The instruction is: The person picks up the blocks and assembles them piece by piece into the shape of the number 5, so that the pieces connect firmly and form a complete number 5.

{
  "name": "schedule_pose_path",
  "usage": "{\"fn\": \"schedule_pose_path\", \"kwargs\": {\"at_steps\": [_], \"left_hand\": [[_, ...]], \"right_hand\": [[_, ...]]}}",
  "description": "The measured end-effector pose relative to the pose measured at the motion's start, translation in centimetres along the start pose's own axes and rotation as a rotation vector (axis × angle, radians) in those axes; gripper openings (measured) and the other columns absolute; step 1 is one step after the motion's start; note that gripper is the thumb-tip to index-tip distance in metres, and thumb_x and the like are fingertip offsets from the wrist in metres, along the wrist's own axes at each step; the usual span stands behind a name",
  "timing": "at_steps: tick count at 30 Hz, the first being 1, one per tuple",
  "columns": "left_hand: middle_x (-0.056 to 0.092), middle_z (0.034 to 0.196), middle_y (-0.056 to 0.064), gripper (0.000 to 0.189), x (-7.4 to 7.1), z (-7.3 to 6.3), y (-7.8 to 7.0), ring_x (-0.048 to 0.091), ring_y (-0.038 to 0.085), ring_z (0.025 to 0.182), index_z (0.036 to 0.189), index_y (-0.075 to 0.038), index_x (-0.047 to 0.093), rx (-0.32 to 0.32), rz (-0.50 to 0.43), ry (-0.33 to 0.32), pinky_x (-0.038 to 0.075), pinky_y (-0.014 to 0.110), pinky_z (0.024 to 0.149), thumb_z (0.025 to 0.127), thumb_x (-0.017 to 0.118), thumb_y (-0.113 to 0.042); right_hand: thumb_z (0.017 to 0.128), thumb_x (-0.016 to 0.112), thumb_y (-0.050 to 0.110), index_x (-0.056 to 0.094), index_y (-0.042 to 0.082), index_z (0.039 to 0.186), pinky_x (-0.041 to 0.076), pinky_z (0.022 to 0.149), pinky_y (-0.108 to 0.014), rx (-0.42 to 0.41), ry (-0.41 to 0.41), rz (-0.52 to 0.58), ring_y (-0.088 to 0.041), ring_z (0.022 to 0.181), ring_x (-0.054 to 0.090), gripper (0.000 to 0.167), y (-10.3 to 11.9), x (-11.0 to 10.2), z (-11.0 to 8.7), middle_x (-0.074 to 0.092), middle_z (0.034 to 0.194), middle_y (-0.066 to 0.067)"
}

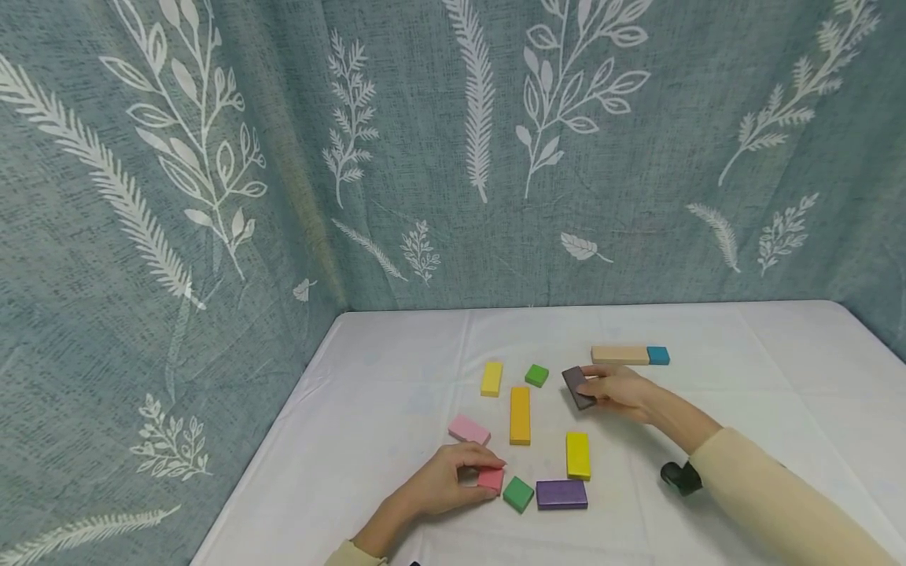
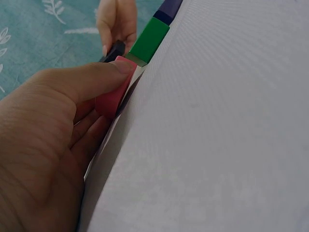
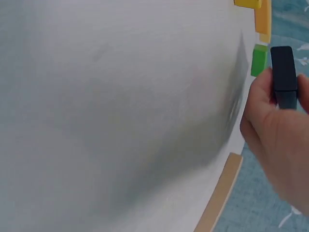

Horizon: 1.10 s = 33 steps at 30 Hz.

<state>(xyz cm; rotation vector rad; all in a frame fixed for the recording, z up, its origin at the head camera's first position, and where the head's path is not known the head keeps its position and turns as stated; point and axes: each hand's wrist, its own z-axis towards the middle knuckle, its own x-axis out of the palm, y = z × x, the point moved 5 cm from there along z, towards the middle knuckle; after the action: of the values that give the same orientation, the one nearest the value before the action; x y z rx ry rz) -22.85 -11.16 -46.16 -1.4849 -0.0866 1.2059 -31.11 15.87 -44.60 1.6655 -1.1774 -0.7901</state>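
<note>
My left hand [image 1: 453, 478] pinches a small red block [image 1: 491, 479] between thumb and fingers, low at the white table. In the left wrist view the thumb presses on the red block [image 2: 116, 92] from above. Right beside it lies a green block [image 1: 518, 494], with a purple block [image 1: 561, 494] further right. A pink block [image 1: 469, 429] lies just behind the left hand. My right hand [image 1: 623, 393] grips a dark grey block [image 1: 579, 388] by its right side, tilted; the right wrist view shows the block [image 3: 284, 72] between thumb and fingers.
Yellow blocks [image 1: 577, 456], an orange block [image 1: 520, 415] and a small green block [image 1: 536, 375] lie between the hands. A long beige block [image 1: 620, 355] touches a blue block [image 1: 658, 355] at the back. A patterned curtain [image 1: 425, 157] hangs behind the table [image 1: 382, 377].
</note>
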Motion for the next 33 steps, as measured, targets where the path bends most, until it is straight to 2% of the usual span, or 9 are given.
{"fn": "schedule_pose_path", "kwargs": {"at_steps": [3, 5, 10, 17, 25, 33], "left_hand": [[0.065, 0.108, -0.003, 0.032, 0.0, 0.0, 0.0, 0.057, 0.008, 0.102, 0.113, -0.008, 0.07, -0.002, 0.0, 0.001, 0.046, 0.027, 0.09, 0.082, 0.076, -0.016], [0.065, 0.108, -0.003, 0.032, 0.0, 0.0, 0.0, 0.057, 0.008, 0.102, 0.113, -0.008, 0.07, -0.006, -0.001, 0.002, 0.046, 0.027, 0.09, 0.082, 0.076, -0.016], [0.065, 0.107, -0.003, 0.032, -0.1, 0.0, -0.1, 0.057, 0.007, 0.101, 0.113, -0.007, 0.07, -0.014, -0.005, 0.001, 0.046, 0.026, 0.089, 0.082, 0.077, -0.016], [0.066, 0.106, -0.001, 0.032, 0.0, 0.0, -0.2, 0.057, 0.007, 0.101, 0.112, -0.006, 0.07, 0.03, -0.001, -0.006, 0.047, 0.026, 0.088, 0.082, 0.076, -0.014], [0.066, 0.106, -0.001, 0.032, -0.1, 0.0, -0.1, 0.057, 0.007, 0.101, 0.113, -0.006, 0.07, 0.026, -0.006, -0.001, 0.047, 0.026, 0.088, 0.083, 0.076, -0.016], [0.066, 0.107, -0.002, 0.032, 0.0, -0.1, 0.0, 0.057, 0.007, 0.101, 0.113, -0.007, 0.07, 0.018, -0.003, 0.0, 0.047, 0.026, 0.089, 0.083, 0.076, -0.016]], "right_hand": [[0.095, 0.057, 0.003, 0.021, -0.014, 0.143, 0.047, 0.087, -0.03, -0.009, -0.036, -0.004, -0.023, 0.1, 0.047, 0.063, -0.1, -0.5, -0.3, 0.031, 0.137, -0.032], [0.094, 0.058, 0.003, 0.021, -0.015, 0.142, 0.049, 0.087, -0.031, -0.011, -0.065, -0.011, -0.022, 0.099, 0.05, 0.064, -0.2, -0.9, -0.5, 0.033, 0.136, -0.033], [0.093, 0.061, 0.004, 0.024, -0.014, 0.141, 0.053, 0.081, -0.031, 0.01, -0.135, -0.028, -0.022, 0.095, 0.053, 0.063, -0.2, -1.6, -1.0, 0.038, 0.129, -0.032], [0.095, 0.059, 0.008, 0.028, -0.01, 0.14, 0.055, 0.075, -0.032, 0.061, -0.214, -0.067, -0.023, 0.09, 0.056, 0.057, 0.0, -2.1, -1.4, 0.045, 0.121, -0.029], [0.093, 0.058, 0.001, 0.026, -0.012, 0.141, 0.054, 0.077, -0.032, 0.093, -0.225, -0.09, -0.032, 0.105, 0.052, 0.059, 0.1, -2.3, -1.2, 0.037, 0.132, -0.036], [0.093, 0.059, 0.004, 0.032, -0.015, 0.137, 0.053, 0.08, -0.03, 0.066, -0.271, -0.135, -0.033, 0.108, 0.047, 0.055, 0.0, -2.6, -0.8, 0.04, 0.128, -0.031]]}}
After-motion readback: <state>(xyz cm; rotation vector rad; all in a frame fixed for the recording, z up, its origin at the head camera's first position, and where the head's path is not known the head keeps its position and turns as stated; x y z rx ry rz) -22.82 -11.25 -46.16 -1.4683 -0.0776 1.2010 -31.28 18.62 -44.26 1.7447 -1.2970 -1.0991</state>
